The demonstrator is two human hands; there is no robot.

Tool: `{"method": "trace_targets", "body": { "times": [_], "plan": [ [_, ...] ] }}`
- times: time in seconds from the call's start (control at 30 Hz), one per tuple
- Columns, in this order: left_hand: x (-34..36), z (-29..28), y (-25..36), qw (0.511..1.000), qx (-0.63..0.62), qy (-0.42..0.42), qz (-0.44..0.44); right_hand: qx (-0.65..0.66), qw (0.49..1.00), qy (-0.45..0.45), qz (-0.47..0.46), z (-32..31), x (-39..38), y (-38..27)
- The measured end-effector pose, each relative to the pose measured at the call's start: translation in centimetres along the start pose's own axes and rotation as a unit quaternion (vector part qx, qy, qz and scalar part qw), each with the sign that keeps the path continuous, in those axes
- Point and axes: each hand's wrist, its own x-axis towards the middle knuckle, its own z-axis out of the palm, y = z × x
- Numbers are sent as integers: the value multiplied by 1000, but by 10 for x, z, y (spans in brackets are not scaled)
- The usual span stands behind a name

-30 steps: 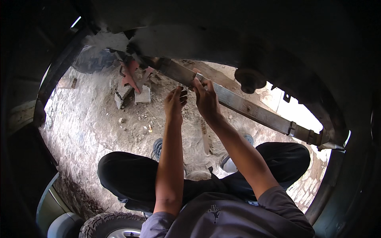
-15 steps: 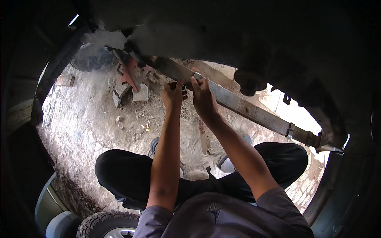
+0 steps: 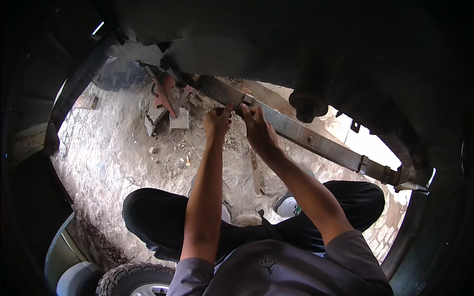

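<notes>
A long, flat stack of metal strips, a leaf spring (image 3: 321,144), runs slantwise under the dark vehicle body. At its lower edge, near a small bright metal clip (image 3: 248,99), both of my hands are close together. My left hand (image 3: 217,123) is closed, thumb raised against the fingers; whatever it grips is hidden. Just to its right, my right hand (image 3: 260,130) has its fingers curled in a pinch, fingertips at the spring's edge below the clip. Anything between those fingers is too small to make out.
A red metal stand (image 3: 167,94) rises behind a pale block (image 3: 179,119) on the rough dirt floor (image 3: 108,153). Dark vehicle parts (image 3: 308,106) hang low overhead. A tyre (image 3: 133,276) lies at lower left. A long, thin strip (image 3: 255,170) lies between my feet.
My right hand's fingers have drawn down from the clip to the spring's lower edge. My left hand stays closed beside it, its thumb now higher. The whole view has shifted slightly.
</notes>
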Motion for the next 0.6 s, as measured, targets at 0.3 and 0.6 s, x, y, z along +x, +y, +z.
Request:
{"method": "trace_targets", "body": {
  "times": [0.3, 0.6],
  "plan": [
    [8, 2, -9, 988, 115, 68, 83, -135, 979, 46, -147, -7, 5, 10],
    [-2, -8, 14, 975, 168, 71, 125, -202, 970, 10, -136, -4, 10, 8]
  ]
}}
